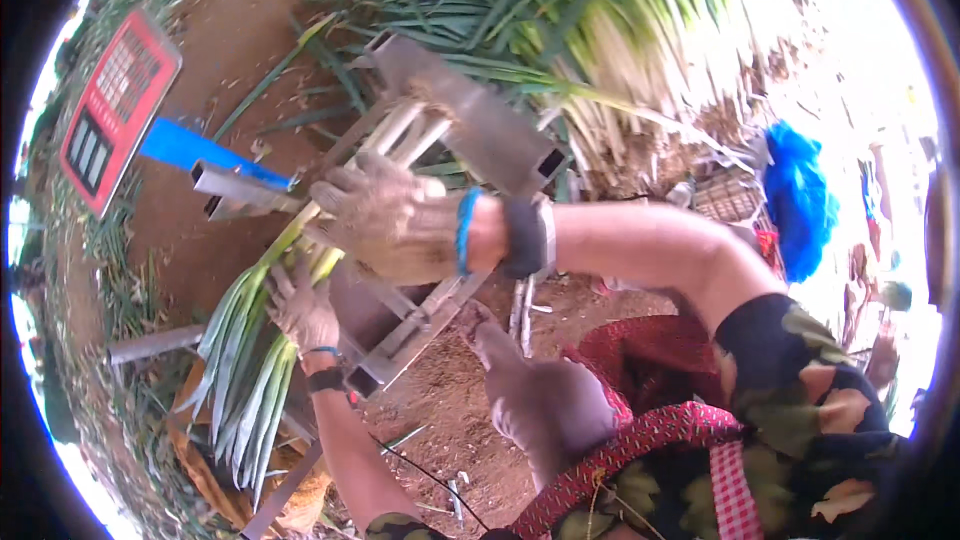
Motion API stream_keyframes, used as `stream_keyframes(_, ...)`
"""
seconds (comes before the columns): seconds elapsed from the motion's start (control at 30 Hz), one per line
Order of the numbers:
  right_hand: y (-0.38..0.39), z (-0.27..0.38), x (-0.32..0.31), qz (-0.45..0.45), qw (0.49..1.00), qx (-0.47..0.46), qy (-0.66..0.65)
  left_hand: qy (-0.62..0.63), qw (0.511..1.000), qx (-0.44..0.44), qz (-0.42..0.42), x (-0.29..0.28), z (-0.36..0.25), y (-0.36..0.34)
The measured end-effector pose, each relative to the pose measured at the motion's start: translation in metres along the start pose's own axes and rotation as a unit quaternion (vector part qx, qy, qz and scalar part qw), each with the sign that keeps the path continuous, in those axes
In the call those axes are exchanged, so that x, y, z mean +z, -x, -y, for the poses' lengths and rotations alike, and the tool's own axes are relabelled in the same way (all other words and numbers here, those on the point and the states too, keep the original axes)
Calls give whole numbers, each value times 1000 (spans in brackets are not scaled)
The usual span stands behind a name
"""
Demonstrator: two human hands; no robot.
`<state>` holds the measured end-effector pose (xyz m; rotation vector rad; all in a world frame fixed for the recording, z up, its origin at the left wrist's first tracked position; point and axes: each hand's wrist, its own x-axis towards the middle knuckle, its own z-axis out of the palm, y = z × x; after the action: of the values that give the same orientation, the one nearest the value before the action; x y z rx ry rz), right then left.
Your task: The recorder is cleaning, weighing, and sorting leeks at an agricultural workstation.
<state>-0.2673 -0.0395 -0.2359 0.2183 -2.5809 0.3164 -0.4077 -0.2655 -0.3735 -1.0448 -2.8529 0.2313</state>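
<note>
A bundle of long green onions (270,360) lies slantwise across a grey metal stand (455,105). Its white stalks point up and away, and its green leaves hang down at the left. My right hand (385,215), in a dirty work glove with a blue band at the wrist, is closed over the bundle where the stalks turn green. Just below it, my gloved left hand (303,310) grips the leaves, fingers laid across them. The undersides of both hands are hidden.
A large pile of green onions (640,30) lies on the far side. At the left, a red panel (120,110) is fixed by a blue bar (215,153). A blue plastic bag (800,200) and a woven basket (728,197) stand at the right. Leaf scraps litter the soil.
</note>
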Motion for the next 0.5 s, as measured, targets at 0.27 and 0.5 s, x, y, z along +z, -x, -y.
stream_keyframes(0.27, 110, -173, -180, 149, 935, 309, 94, 400, 910, 91, 52, -64, 5, 31)
stream_keyframes(0.5, 357, -241, -115, 215, 775, 593, 41, 477, 865, -19, 153, -220, -15, 86)
